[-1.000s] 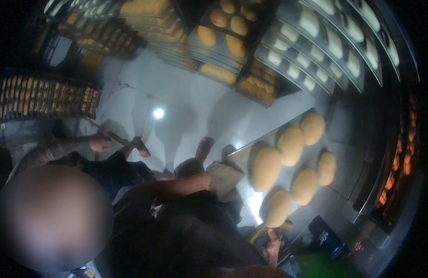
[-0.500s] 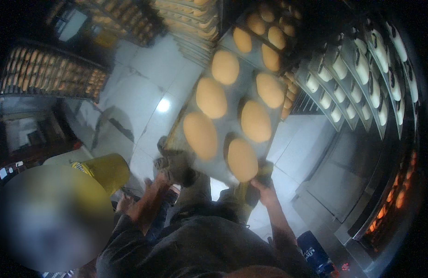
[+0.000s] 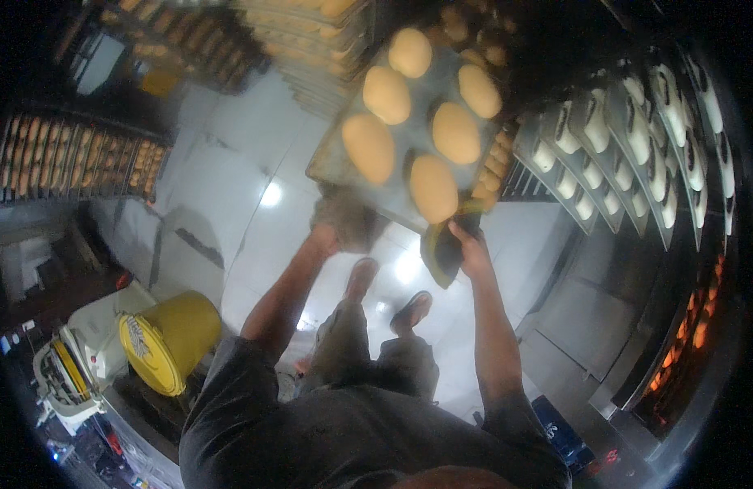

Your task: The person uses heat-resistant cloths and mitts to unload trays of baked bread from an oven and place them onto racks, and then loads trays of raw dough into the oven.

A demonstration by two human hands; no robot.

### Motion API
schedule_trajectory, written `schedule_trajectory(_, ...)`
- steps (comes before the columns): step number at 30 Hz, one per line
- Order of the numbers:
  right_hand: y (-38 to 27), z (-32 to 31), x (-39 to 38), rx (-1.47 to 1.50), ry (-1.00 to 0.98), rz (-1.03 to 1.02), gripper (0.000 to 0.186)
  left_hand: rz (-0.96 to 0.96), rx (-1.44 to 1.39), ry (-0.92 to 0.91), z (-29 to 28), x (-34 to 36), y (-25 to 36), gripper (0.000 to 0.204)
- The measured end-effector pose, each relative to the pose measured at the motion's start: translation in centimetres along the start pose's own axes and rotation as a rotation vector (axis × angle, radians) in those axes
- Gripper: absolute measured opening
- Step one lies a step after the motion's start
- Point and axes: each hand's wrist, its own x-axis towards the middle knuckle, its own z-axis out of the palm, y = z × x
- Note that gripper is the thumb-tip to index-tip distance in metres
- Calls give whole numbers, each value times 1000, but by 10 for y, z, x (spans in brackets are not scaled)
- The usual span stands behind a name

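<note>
A metal baking tray (image 3: 413, 134) with several round golden buns (image 3: 368, 148) extends away from me, its far end in a dark rack. My left hand (image 3: 326, 237) is closed on a bunched grey-brown cloth (image 3: 352, 220) at the tray's near left corner; its fingers are partly hidden and blurred. At the near right corner, my right hand (image 3: 470, 247) holds a dark pad with a yellow edge (image 3: 448, 248) against the tray. Both arms are stretched forward.
At right, a rack holds slanted trays of pale dough pieces (image 3: 588, 175); below it is an oven with an orange glow (image 3: 686, 334). Stacked trays of buns (image 3: 311, 41) stand far ahead, a bun rack (image 3: 75, 159) at left. Nearby left are a yellow bucket (image 3: 181, 342) and a machine.
The tray has moved away from my body, deeper into the rack, and fewer of its buns show. Both arms have reached forward with it. My feet now show below.
</note>
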Motion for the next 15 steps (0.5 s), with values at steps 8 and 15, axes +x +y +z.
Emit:
schedule_trajectory(8,-2,-49,-81,-245,402,-233,39,-291,-1615,-53,56,152,25,43)
schedule_trajectory(15,60,-138,-205,-5,602,-235,26,-472,-1298,-502,95,100,168,41)
